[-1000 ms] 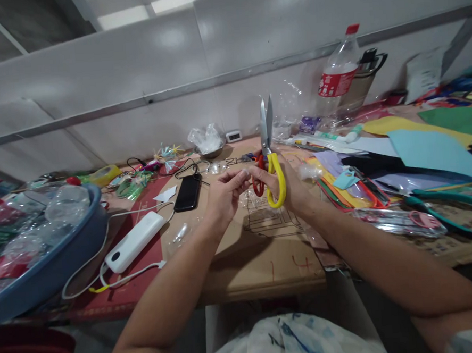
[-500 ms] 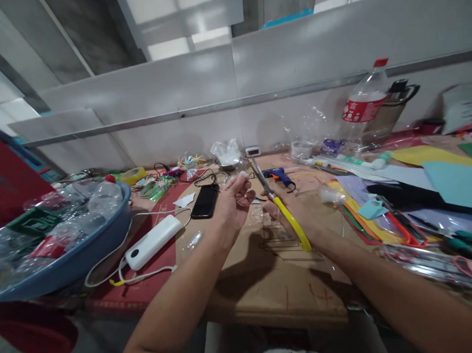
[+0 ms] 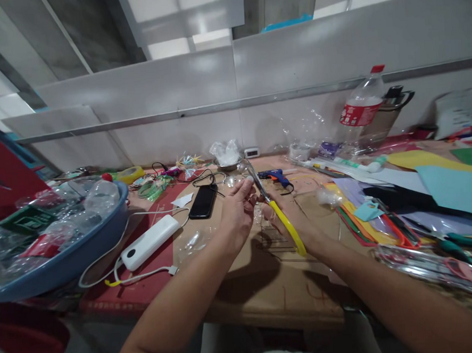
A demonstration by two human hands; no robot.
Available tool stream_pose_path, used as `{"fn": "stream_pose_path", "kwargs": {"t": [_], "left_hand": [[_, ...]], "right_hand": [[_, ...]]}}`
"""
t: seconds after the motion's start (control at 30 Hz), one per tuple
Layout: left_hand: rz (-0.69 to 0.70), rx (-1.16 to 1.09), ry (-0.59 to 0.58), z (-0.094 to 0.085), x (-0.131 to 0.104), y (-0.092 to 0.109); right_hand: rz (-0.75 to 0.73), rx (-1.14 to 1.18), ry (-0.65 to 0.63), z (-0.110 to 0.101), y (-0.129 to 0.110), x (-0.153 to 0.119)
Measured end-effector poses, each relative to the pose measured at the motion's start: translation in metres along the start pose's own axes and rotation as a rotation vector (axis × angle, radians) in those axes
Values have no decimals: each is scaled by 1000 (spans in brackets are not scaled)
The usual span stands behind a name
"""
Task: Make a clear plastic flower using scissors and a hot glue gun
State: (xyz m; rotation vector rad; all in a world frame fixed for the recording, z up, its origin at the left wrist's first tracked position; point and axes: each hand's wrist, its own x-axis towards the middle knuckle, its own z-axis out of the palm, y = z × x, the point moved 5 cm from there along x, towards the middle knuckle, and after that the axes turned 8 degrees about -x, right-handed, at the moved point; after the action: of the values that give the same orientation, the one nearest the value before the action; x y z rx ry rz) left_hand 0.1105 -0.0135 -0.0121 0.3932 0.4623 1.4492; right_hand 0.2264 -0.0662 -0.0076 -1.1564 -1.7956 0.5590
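My right hand (image 3: 290, 222) is closed round the yellow handles of a pair of scissors (image 3: 286, 224), whose metal blades point away from me and up to the left. My left hand (image 3: 238, 213) is raised beside the blades, its fingertips pinched on what looks like a small clear piece of plastic (image 3: 249, 180); its outline is hard to make out. The blades pass close by these fingertips. Below both hands lies a brown cardboard sheet (image 3: 243, 298) with drawn lines and red marks.
A blue basin (image 3: 104, 243) of plastic bottles stands left, near a white power bank (image 3: 150, 242) and a black phone (image 3: 202, 202). Behind my hands lies a blue glue gun (image 3: 274, 175). Coloured sheets (image 3: 453, 190), pliers (image 3: 460, 245) and a large bottle (image 3: 362, 107) are on the right.
My left hand has moved slightly right, closer to the scissors. The scissor blades now look closer together, and the view has shifted a little.
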Motion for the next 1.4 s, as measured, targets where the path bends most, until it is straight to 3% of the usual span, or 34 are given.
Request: {"fn": "stream_pose_path", "kwargs": {"t": [0.27, 0.83, 1.13, 1.4], "left_hand": [[-3, 29, -32, 1, -1, -3], [17, 38, -73, -6, 6, -1], [2, 64, -93, -6, 7, 5], [-19, 77, -155, -4, 7, 10]], "right_hand": [[27, 24, -64, 3, -4, -1], [15, 81, -47, 2, -5, -2], [127, 152, -69, 5, 11, -4], [169, 162, -88, 2, 8, -5]]}}
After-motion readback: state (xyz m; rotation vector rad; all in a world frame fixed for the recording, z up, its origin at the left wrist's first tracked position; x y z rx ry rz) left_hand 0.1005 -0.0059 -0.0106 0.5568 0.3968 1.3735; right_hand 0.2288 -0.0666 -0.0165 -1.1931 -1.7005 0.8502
